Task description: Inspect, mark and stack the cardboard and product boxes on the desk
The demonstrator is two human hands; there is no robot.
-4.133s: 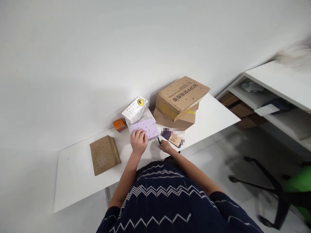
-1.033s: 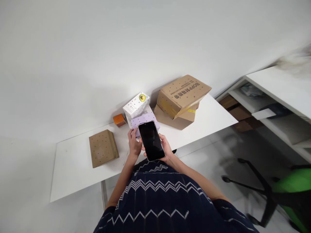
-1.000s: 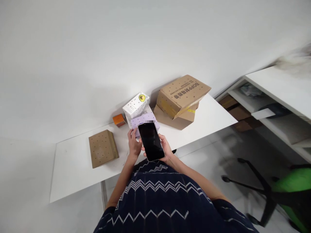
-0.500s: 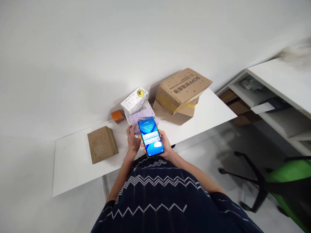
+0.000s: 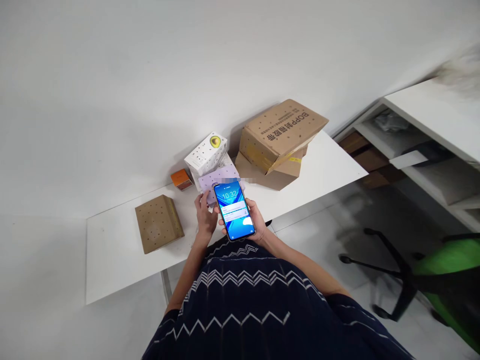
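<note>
A smartphone with a lit blue screen reading 10:32 is held upright in my right hand, whose fingers wrap around its back and show at its left edge. My left hand is just left of the phone, its fingers loosely bent and apart at the near edge of a light purple box. Whether its fingertips touch that box is unclear. Behind the purple box lies a white box with an avocado picture. A small orange box stands to their left.
A brown cardboard box lies on the left of the white table. Larger cartons are stacked at the right, against the wall. Further right are a white shelf unit and a green and black swivel chair.
The view has shifted slightly. My right hand still holds the phone with its screen lit, and my left hand stays beside it. The boxes keep their places.
</note>
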